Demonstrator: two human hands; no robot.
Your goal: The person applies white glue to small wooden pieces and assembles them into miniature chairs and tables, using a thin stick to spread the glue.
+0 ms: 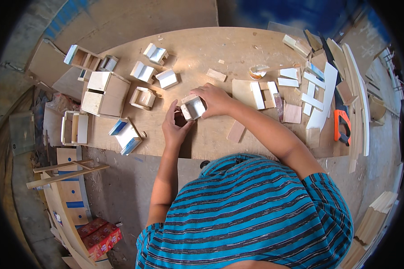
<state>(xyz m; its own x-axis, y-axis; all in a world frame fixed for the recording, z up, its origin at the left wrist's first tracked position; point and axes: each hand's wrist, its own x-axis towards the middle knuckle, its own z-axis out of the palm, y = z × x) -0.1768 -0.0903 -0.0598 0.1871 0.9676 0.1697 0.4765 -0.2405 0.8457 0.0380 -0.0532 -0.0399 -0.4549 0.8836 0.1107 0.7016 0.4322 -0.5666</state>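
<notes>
Both my hands are closed on a small open wooden box [194, 108] with a pale inside, held over the middle of the plywood bench [265, 143]. My left hand [176, 126] grips its left side from below, fingers curled, and my right hand [214, 101] holds it from the upper right. Small wooden pieces like miniature chairs [166, 79] stand behind and left of the box, near an open-framed piece [142, 97]. A loose wooden block [216, 75] lies just behind my right hand, and a plank offcut [235, 132] lies under my right forearm.
Small cabinets [105, 92] and a bench-like piece [123, 135] stand at the left. At the right are white strips [314, 101], a small bowl [257, 71], an orange-handled saw [340, 127] and stacked long boards [364, 103]. Below left are boards [72, 193] and red boxes [101, 240].
</notes>
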